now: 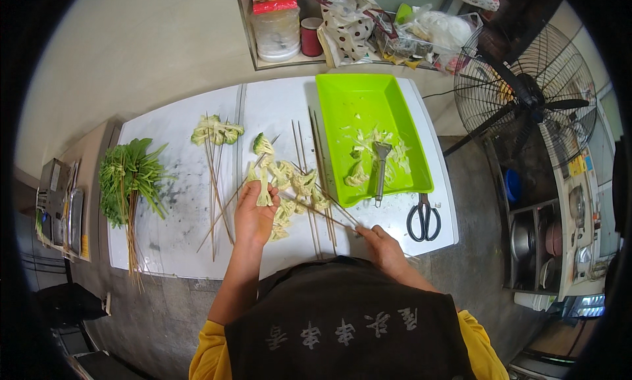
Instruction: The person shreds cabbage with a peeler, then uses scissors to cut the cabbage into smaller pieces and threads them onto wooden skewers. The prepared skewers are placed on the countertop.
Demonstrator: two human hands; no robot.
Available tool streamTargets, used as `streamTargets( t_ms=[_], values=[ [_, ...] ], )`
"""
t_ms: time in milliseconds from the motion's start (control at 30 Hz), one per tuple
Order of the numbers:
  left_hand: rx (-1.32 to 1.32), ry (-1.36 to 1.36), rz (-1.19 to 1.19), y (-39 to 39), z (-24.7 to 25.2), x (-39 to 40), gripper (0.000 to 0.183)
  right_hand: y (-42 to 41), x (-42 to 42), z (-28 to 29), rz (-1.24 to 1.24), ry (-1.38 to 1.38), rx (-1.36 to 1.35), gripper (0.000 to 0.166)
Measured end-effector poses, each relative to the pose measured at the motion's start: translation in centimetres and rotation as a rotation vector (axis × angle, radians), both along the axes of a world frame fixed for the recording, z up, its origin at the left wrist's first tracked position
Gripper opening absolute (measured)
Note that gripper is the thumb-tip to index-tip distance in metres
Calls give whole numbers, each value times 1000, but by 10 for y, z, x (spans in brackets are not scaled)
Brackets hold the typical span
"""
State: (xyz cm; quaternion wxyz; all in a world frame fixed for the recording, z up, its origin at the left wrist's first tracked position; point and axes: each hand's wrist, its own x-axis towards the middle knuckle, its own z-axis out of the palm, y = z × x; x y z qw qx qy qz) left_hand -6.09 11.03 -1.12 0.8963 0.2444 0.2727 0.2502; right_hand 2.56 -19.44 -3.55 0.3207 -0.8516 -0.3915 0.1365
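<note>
My left hand (254, 217) pinches a pale, long-stemmed cauliflower floret (265, 190) above the white table. Between the fingers of my right hand (385, 247) is the end of a thin bamboo skewer (340, 219), which slants up and left toward the floret. Whether its tip touches the floret I cannot tell. Under and beside my left hand lie several loose cauliflower florets (303, 182), partly hidden by it. A green-topped broccoli floret (261, 144) is just beyond them. More loose skewers (323, 182) lie lengthwise to the right of the pile.
Right of the florets, a green plastic tray (345, 91) holds trimmings and a metal peeler (381, 168). Black-handled scissors (423, 222) lie near it. Skewered broccoli (216, 131) and skewered leafy greens (133, 177) lie leftward. A large fan (531, 96) stands at the right.
</note>
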Motion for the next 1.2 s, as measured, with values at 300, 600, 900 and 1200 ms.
streamTargets(
  t_ms=[300,600,900,1200],
  values=[
    [2,-14,9,3,-2,0,14,6,6,-14,222,-122,100,34],
    [3,44,-138,-25,-12,15,11,34,66,3,-345,-338,27,39],
    [13,54,-271,-43,4,24,11,22,112,-10,-539,-284,-32,37],
    [-98,35,-375,-47,4,51,11,-78,91,-24,-730,-121,-483,41]
  ],
)
